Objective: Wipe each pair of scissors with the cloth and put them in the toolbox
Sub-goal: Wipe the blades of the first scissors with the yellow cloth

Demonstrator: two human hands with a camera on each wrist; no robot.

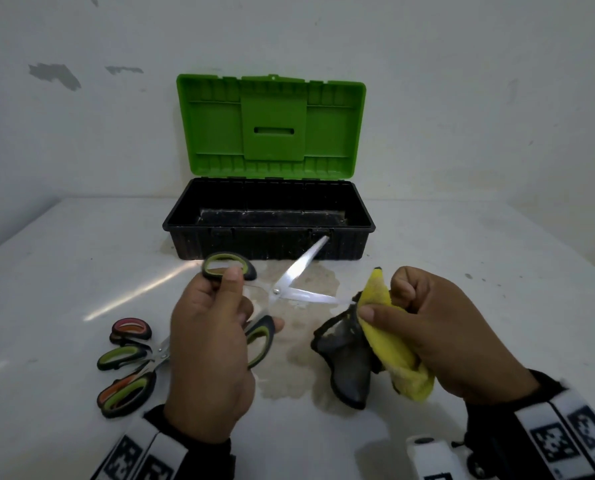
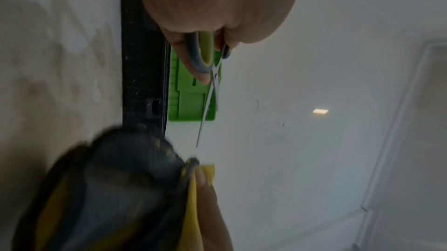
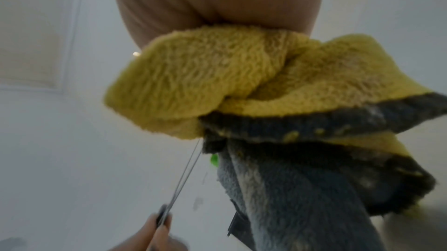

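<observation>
The person's left hand (image 1: 208, 344) and right hand (image 1: 438, 327) are bare, without gloves or rings, and the fingernails are cut short. Each wrist wears a black fabric cuff (image 1: 199, 441), and over the cuff sits a white band with square black-and-white coded markers (image 1: 566, 441) printed on its flat faces. Near the right wrist there is a small white box-shaped camera housing (image 1: 434, 457) with rounded corners and a dark round part on its side.
</observation>
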